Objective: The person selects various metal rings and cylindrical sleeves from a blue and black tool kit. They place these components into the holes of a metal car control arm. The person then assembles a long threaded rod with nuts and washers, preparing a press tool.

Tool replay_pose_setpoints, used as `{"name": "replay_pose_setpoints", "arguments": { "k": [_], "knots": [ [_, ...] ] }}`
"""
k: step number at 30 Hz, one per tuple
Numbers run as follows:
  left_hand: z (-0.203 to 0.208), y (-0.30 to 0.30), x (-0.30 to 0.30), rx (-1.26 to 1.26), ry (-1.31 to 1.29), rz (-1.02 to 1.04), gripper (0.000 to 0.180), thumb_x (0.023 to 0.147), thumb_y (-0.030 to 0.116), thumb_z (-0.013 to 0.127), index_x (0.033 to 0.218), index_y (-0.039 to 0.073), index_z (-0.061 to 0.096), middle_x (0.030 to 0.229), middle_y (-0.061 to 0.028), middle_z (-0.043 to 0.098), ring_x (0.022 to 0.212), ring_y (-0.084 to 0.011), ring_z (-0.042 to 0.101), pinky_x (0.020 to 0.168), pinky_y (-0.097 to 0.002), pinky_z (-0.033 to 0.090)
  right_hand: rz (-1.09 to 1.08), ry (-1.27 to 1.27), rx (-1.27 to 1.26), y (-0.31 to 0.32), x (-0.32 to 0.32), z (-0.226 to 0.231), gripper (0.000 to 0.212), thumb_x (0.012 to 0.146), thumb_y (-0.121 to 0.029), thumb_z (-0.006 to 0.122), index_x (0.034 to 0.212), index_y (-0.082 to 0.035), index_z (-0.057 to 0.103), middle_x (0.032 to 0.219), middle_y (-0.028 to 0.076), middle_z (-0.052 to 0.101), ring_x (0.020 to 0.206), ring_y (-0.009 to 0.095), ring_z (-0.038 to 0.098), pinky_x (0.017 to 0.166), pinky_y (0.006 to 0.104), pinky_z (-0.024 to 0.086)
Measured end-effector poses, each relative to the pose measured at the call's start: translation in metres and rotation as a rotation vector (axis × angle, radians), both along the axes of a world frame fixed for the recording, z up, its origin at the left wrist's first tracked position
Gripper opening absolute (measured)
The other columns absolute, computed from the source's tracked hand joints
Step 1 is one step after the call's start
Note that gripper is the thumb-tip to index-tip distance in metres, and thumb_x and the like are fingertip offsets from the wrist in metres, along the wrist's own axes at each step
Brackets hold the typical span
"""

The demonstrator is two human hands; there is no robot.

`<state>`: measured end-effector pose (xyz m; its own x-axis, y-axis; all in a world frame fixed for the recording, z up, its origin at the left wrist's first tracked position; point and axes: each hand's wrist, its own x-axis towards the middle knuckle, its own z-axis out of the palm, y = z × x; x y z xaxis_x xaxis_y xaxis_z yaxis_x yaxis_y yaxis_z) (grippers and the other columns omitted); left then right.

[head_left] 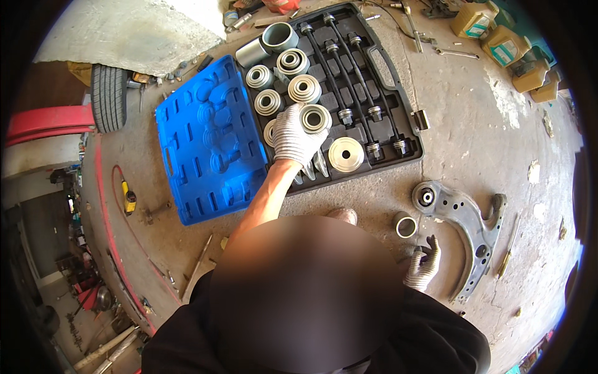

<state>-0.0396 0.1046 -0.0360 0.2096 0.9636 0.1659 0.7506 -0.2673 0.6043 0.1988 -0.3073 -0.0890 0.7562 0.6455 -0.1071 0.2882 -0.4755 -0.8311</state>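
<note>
My left hand (296, 136), in a striped pale work glove, reaches into the open tool case (389, 161) and is closed around a round stepped metal bushing adapter (314, 118). Beside it in the case sit several similar adapters (304, 89), and a flat metal disc (346, 154) lies to the right. My right hand (423, 267), also gloved with dark fingertips, is held low over the floor, fingers curved but apart. Just above it stands a short metal sleeve (405, 225). A grey control arm (464, 224) with a bushing in its end lies to its right.
The blue case lid (212, 140) is folded out left. Long threaded rods (349, 68) fill the case's right side. Further out are a tyre (109, 98), a yellow pendant control (129, 198) on a red cable, a wrench (458, 53), a screwdriver (506, 262) and plastic jugs (506, 45).
</note>
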Motion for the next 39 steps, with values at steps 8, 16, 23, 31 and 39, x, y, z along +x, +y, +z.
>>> {"name": "replay_pose_setpoints", "arguments": {
  "k": [8, 16, 23, 31, 39],
  "knots": [
    [-0.01, -0.012, -0.017, 0.215, 0.104, -0.094, 0.059, 0.068, 0.028, 0.1, 0.115, 0.005, 0.073, 0.112, -0.0178, 0.075, 0.106, -0.0393, 0.071, 0.096, -0.05, 0.055, -0.012, -0.022, 0.003, 0.001, -0.002, -0.007, 0.057, 0.093, 0.0, 0.067, 0.149, 0.0, 0.058, 0.131, 0.011, 0.07, 0.086, 0.012, 0.066, 0.068, 0.0255, 0.05],
    [-0.006, -0.001, -0.077, 0.29, 0.133, 0.068, 0.037, 0.081, 0.022, 0.091, 0.111, 0.005, 0.077, 0.111, -0.0154, 0.077, 0.105, -0.0361, 0.071, 0.098, -0.046, 0.056, -0.052, -0.011, 0.061, -0.005, -0.005, -0.021, 0.056, 0.092, -0.002, 0.063, 0.148, 0.001, 0.059, 0.125, 0.013, 0.073, 0.088, 0.016, 0.068, 0.076, 0.0279, 0.055],
    [-0.003, 0.092, -0.122, 0.032, 0.204, 0.273, 0.063, 0.085, 0.037, 0.087, 0.134, 0.001, 0.069, 0.13, -0.0232, 0.073, 0.123, -0.0396, 0.069, 0.109, -0.0463, 0.054, -0.016, -0.041, 0.053, -0.003, -0.004, -0.02, 0.055, 0.096, -0.004, 0.065, 0.15, 0.0, 0.057, 0.126, 0.016, 0.072, 0.086, 0.017, 0.069, 0.078, 0.0311, 0.057],
    [0.027, 0.188, -0.078, -0.351, 0.642, 0.066, 0.081, 0.067, 0.06, 0.093, 0.122, 0.002, 0.079, 0.12, -0.0246, 0.078, 0.111, -0.0378, 0.077, 0.094, -0.0472, 0.062, -0.042, -0.016, 0.011, 0.002, -0.005, -0.011, 0.054, 0.093, 0.001, 0.064, 0.147, -0.001, 0.059, 0.121, 0.011, 0.072, 0.087, 0.014, 0.067, 0.078, 0.0279, 0.056],
    [0.067, 0.19, -0.133, -0.175, 0.211, -0.027, 0.06, 0.068, 0.041, 0.099, 0.107, -0.001, 0.081, 0.097, -0.0183, 0.082, 0.084, -0.0257, 0.078, 0.082, -0.04, 0.062, 0.015, -0.089, -0.007, 0.006, -0.011, -0.006, 0.053, 0.092, 0.002, 0.062, 0.145, -0.002, 0.059, 0.122, 0.009, 0.068, 0.084, 0.015, 0.066, 0.07, 0.0267, 0.054]
  ]
}}
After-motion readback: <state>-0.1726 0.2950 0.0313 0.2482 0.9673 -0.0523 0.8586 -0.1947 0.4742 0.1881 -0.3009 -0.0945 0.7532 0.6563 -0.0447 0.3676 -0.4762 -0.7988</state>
